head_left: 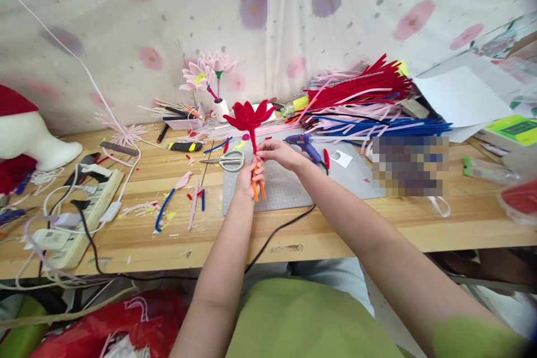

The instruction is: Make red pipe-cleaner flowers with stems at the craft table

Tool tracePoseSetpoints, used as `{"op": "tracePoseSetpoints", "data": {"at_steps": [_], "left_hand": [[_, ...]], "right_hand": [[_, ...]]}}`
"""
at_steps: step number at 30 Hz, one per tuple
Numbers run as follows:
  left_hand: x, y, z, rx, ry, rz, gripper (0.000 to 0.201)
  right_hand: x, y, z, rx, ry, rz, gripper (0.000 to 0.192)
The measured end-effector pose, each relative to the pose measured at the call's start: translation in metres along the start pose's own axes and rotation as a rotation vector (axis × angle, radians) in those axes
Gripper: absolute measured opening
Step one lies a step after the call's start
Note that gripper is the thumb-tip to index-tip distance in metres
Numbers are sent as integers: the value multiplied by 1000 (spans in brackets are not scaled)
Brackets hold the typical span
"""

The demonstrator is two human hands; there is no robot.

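A red pipe-cleaner flower stands upright in front of me, petals spread at the top. My left hand is closed round its lower stem, where orange pipe cleaners hang out below the fingers. At the joint of the red stem and the orange ends, my right hand pinches with thumb and fingertips; its contact point is partly hidden. Scissors with pale handles lie just left of the hands. Beyond the right wrist rests a purple glue gun on the grey cutting mat.
Bundles of red pipe cleaners and blue ones lie at the back right. Pink flowers stand in a white vase. A power strip with cables is at left. A black cord crosses the table's front edge.
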State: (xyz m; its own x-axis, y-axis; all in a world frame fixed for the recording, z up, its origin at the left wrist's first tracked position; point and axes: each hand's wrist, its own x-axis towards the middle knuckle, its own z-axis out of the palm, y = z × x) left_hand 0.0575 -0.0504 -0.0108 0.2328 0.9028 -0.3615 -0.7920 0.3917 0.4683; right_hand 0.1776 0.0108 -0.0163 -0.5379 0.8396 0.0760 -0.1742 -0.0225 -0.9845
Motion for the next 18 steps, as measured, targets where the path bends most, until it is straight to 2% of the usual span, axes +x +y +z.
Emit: {"op": "tracePoseSetpoints", "data": {"at_steps": [4,10,12,15,18], "left_hand": [[-10,-2,-2,-132,-159,-77,20],[-13,-8,-6,-96,-180,-43,20],[-12,-8,-8,-84,-198,-49,20],[-8,-5,-9,2,-203,-102,19],[-2,-2,-7,185,-101,-40,15]], "right_hand": [[-5,-5,-1,164,-62,22,24],[-5,-16,-4,231,-154,75,26],[-1,-20,-5,275,-107,56,31],[5,-26,-5,257,-7,38,28],[10,-30,-3,165,43,52,26]]}}
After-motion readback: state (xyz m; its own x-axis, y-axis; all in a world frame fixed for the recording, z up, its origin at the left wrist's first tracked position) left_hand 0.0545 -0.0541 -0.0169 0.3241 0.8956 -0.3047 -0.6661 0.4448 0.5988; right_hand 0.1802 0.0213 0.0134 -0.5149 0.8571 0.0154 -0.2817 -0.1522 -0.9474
